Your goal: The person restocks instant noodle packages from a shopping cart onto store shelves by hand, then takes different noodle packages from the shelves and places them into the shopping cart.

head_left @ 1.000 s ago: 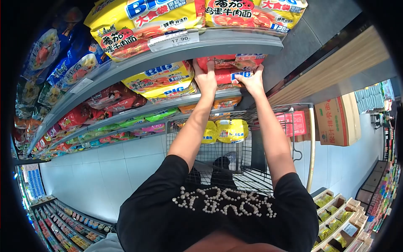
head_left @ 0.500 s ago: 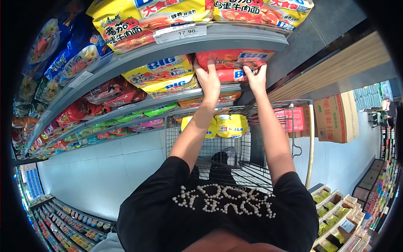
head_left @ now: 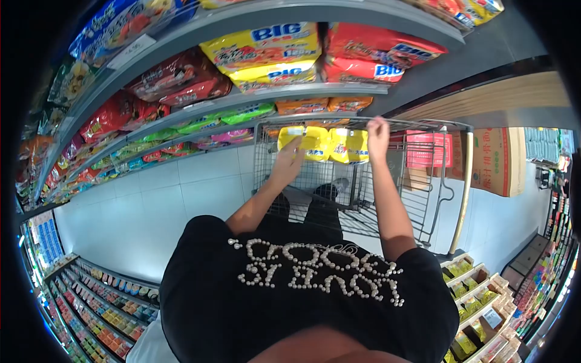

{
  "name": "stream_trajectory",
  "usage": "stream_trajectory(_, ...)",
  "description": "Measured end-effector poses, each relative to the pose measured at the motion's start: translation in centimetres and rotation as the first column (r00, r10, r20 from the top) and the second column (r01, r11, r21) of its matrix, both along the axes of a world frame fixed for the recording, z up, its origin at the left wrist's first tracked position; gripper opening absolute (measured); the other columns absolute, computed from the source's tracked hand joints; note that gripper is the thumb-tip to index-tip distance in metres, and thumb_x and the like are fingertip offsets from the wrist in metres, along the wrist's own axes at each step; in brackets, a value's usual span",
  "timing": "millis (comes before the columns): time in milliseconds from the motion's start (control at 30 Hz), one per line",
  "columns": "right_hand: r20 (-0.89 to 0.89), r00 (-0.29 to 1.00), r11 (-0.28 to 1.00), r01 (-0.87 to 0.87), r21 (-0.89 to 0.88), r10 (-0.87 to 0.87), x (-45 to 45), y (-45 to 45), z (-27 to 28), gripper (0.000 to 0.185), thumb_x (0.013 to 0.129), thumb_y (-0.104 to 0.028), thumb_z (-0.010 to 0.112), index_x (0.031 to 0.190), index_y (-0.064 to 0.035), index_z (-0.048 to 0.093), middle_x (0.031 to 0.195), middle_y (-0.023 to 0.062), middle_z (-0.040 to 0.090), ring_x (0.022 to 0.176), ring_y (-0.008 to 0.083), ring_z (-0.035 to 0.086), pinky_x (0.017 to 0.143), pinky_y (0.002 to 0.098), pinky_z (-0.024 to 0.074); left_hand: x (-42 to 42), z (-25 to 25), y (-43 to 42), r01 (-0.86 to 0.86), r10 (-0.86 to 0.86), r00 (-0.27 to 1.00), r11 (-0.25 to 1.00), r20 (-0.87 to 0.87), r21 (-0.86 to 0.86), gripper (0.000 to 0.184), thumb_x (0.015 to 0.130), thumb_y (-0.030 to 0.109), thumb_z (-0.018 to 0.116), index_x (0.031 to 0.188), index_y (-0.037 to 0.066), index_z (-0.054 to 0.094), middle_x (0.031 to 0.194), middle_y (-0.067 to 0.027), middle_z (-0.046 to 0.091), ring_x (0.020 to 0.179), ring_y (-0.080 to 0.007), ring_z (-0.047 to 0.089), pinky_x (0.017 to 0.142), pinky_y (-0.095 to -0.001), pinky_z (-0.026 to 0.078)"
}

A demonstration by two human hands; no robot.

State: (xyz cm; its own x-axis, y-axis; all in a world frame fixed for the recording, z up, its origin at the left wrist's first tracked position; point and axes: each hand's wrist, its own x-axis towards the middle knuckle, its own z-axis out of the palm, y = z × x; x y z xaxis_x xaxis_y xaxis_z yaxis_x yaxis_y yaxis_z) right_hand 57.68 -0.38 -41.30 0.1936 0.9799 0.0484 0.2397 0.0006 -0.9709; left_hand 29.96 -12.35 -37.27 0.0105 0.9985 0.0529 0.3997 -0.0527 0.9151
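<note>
Both hands are over the wire shopping cart (head_left: 472, 181). My left hand (head_left: 290, 160), slightly blurred, has its fingers stretched out in front of a yellow noodle multipack (head_left: 316, 144) in the cart. A second yellow noodle multipack (head_left: 347, 144) lies beside it. My right hand (head_left: 378, 134) is at the cart's far rim with its fingers curled in, and I see nothing in them; whether it touches the rim I cannot tell. Beyond the hands, red noodle multipacks (head_left: 363, 69) lie stacked on the shelf, next to yellow ones (head_left: 275, 74) marked BIG.
Shelves (head_left: 254, 97) of bagged noodles curve around the front and left. Cardboard boxes (head_left: 493, 163) and a red box (head_left: 426, 150) stand beyond the cart at right. Product racks stand at lower left (head_left: 103, 302) and lower right (head_left: 478, 302).
Both hands have let go of the red noodle multipack on the shelf and come down and back to the cart. The red packs still lie on the shelf. The view has shifted.
</note>
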Motion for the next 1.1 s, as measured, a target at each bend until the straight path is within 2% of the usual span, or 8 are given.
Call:
stream_trajectory(100, -0.169, 0.959, 0.574, -0.272, -0.773, 0.227, -2.9, -6.0, -4.7, 0.030, 0.091, -0.024, 0.054, 0.115, -0.0049, 0.054, 0.103, 0.0077, 0.060, 0.093, 0.0183, 0.057, 0.082, 0.0351, 0.0481, -6.5, -7.2, -9.5, 0.058, -0.132, 0.958, 0.959, -0.256, -0.277, 0.039, 0.091, 0.024, 0.056, 0.123, 0.001, 0.053, 0.118, -0.0241, 0.058, 0.111, -0.0389, 0.055, 0.098, -0.0421, 0.041)
stream_trajectory(267, -0.240, 0.952, 0.353, -0.162, -0.921, -0.191, -8.0, -10.5, -13.0, 0.048, 0.090, -0.040, 0.055, 0.128, -0.0117, 0.047, 0.120, 0.0098, 0.052, 0.101, 0.0277, 0.054, 0.081, 0.0474, 0.0469, -12.6, -9.9, -19.6, 0.312, -0.490, 0.807, 0.828, -0.329, -0.466, 0.040, 0.091, 0.028, 0.057, 0.122, 0.003, 0.054, 0.135, -0.0212, 0.047, 0.131, -0.0397, 0.037, 0.109, -0.0427, 0.032)
stream_trajectory(500, -0.176, 0.969, 0.293, -0.119, -0.949, -0.176, -8.1, -6.6, -22.2, 0.062, 0.088, -0.045, 0.060, 0.137, -0.0153, 0.039, 0.141, 0.0120, 0.037, 0.125, 0.0319, 0.038, 0.091, 0.0532, 0.0412, -12.5, -9.7, -22.1, 0.113, -0.253, 0.941, 0.861, -0.224, -0.496, 0.030, 0.090, 0.018, 0.057, 0.116, 0.004, 0.058, 0.136, -0.0204, 0.047, 0.132, -0.0386, 0.036, 0.109, -0.0418, 0.031)
stream_trajectory(533, -0.067, 0.987, 0.328, -0.014, -0.945, -0.149, -8.5, -6.6, -22.1, 0.059, 0.087, -0.044, 0.062, 0.132, -0.0103, 0.046, 0.132, 0.0134, 0.049, 0.118, 0.0307, 0.048, 0.088, 0.0497, 0.0442, -12.3, -9.5, -22.2, 0.073, -0.196, 0.957, 0.876, -0.215, -0.477, 0.028, 0.090, 0.016, 0.057, 0.114, 0.003, 0.059, 0.133, -0.0203, 0.049, 0.130, -0.0384, 0.039, 0.108, -0.0420, 0.032)
stream_trajectory(633, 0.199, 0.855, 0.727, -0.259, -0.636, 0.479, -6.8, -8.1, -26.1, 0.054, 0.085, -0.040, 0.065, 0.125, -0.0056, 0.053, 0.114, 0.0146, 0.062, 0.104, 0.0301, 0.059, 0.086, 0.0434, 0.0468, -11.4, -9.0, -22.8, -0.039, -0.041, 0.982, 0.911, -0.184, -0.411, 0.021, 0.089, 0.012, 0.057, 0.107, 0.002, 0.061, 0.122, -0.0194, 0.057, 0.117, -0.0377, 0.051, 0.100, -0.0412, 0.040)
stream_trajectory(867, 0.141, 0.902, 0.854, -0.322, -0.408, 0.407, -11.3, -13.7, -19.6, 0.037, 0.088, -0.023, 0.061, 0.118, -0.0018, 0.057, 0.107, 0.0168, 0.065, 0.099, 0.0274, 0.062, 0.086, 0.0380, 0.0474, -10.7, -5.4, -19.4, -0.285, 0.255, 0.958, 0.857, -0.128, -0.430, 0.016, 0.090, 0.008, 0.056, 0.103, 0.002, 0.063, 0.098, -0.0155, 0.065, 0.089, -0.0300, 0.064, 0.079, -0.0353, 0.050)
stream_trajectory(1033, -0.397, 0.913, 0.835, -0.288, -0.470, 0.092, -11.4, -16.5, -15.8, 0.043, 0.086, -0.009, 0.058, 0.128, -0.0024, 0.047, 0.112, 0.0128, 0.060, 0.104, 0.0258, 0.058, 0.088, 0.0360, 0.0470, -11.4, -11.1, -16.4, -0.268, 0.239, 0.962, 0.920, -0.132, -0.286, 0.048, 0.085, 0.024, 0.067, 0.123, -0.003, 0.052, 0.116, -0.0193, 0.059, 0.105, -0.0314, 0.058, 0.094, -0.0383, 0.045)
stream_trajectory(1100, -0.391, 0.919, 0.609, -0.335, -0.719, 0.045, -9.8, -16.8, -9.1, 0.033, 0.090, -0.006, 0.054, 0.123, -0.0006, 0.051, 0.107, 0.0128, 0.062, 0.092, 0.0235, 0.063, 0.079, 0.0366, 0.0508, -11.6, -11.5, -14.8, -0.186, 0.162, 0.982, 0.897, -0.093, -0.400, 0.080, 0.077, 0.032, 0.075, 0.137, -0.005, 0.036, 0.134, -0.0237, 0.045, 0.128, -0.0327, 0.042, 0.108, -0.0385, 0.033)
